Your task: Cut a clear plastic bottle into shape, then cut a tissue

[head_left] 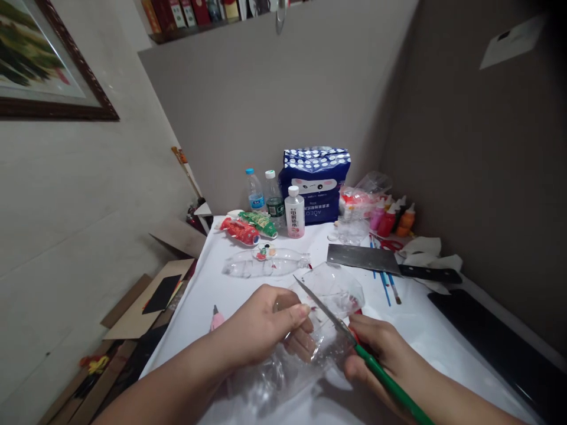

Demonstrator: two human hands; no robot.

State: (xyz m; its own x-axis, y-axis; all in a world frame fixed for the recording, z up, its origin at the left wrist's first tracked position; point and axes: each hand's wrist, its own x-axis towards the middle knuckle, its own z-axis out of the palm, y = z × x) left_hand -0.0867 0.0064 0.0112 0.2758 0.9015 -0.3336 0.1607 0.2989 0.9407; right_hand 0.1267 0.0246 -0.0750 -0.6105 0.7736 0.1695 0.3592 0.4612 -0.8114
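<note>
My left hand (pixel 283 316) is closed on a crumpled sheet of clear plastic (pixel 321 348), thumb on top and fingers curled beneath. In my right hand (pixel 376 348) is a knife (pixel 385 378) with a narrow pointed blade and a green handle, pinched where blade and handle meet. Its tip points up and left, and the blade lies over the plastic; whether it touches is hard to tell. Just beyond the hands lies a curved clear plastic piece (pixel 332 283). Behind it, a clear cut-out bottle shape (pixel 266 262) lies flat. Something red shows by my right fingers.
A cleaver (pixel 363 258) lies at the right, across several paintbrushes (pixel 385 289). Red-handled scissors (pixel 390 244) and paint bottles (pixel 394 218) are behind it. Drink bottles (pixel 295 212), a blue packet (pixel 314 189) and painted fish (pixel 239 230) stand or lie at the back.
</note>
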